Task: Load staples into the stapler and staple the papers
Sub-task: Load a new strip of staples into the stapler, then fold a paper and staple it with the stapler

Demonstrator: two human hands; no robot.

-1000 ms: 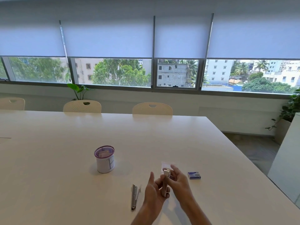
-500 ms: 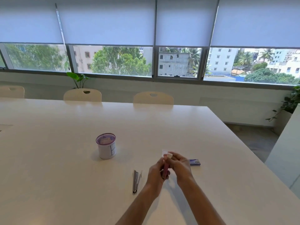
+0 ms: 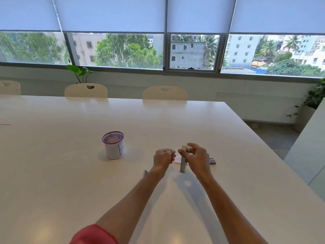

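My right hand (image 3: 197, 155) is shut on the stapler (image 3: 183, 163), a slim grey bar with a white tip that it holds upright by the top end, above the table (image 3: 70, 155). My left hand (image 3: 163, 158) is a little to its left with fingers pinched together; I see nothing clear between them. A small white paper (image 3: 177, 160) lies on the table behind the two hands. A blue staple box (image 3: 212, 161) sits just right of my right hand. A thin metal piece (image 3: 146, 172) lies by my left wrist, mostly hidden by the forearm.
A white pen cup with a purple mesh rim (image 3: 114, 147) stands to the left of my hands. Cream chairs (image 3: 164, 93) line the table's far side below the windows. The table's right edge (image 3: 263, 147) drops to the floor, with a white cabinet (image 3: 309, 147) beyond.
Both hands were together on the stapler before. My left hand has come off it and moved left; my right hand alone holds it upright.
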